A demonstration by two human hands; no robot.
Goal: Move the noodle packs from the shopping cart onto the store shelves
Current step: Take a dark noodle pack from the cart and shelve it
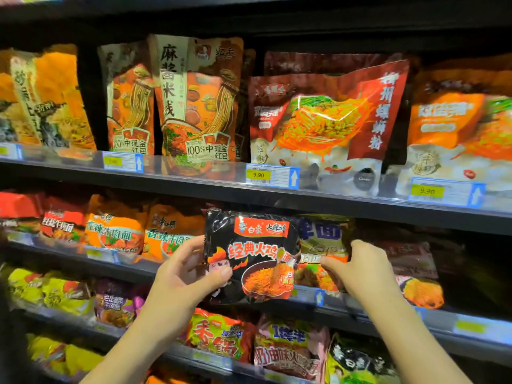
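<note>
— What was the black pack (250, 254) like?

— Glossy, crinkled plastic, roughly square, with red and orange print and a bowl of noodles pictured on it. It was held upright in front of the middle shelf (346, 306), between the two hands.

— How did the left hand (182, 275) have it?

— It gripped the pack's left edge, thumb curled across the front, fingers behind.

— And the right hand (363, 268)?

— It was just right of the black pack, fingers curled onto a yellow pack (322, 253) standing on the shelf behind. The thumb lay on that pack's front; I could not tell whether it truly pinched it or only pressed it.

— What was around the hands?

— Dark metal shelves with clear plastic rails and price tags (271, 176). Above the hands stood tall, shiny pouches (327, 120) in red and orange. Left of the left hand lay puffy orange packs (116, 231). Below the hands sat more soft, wrinkled packs, yellow, purple, pink and orange. Right of the right hand the shelf was dim, with a dark red pack (410, 261) near it.
</note>
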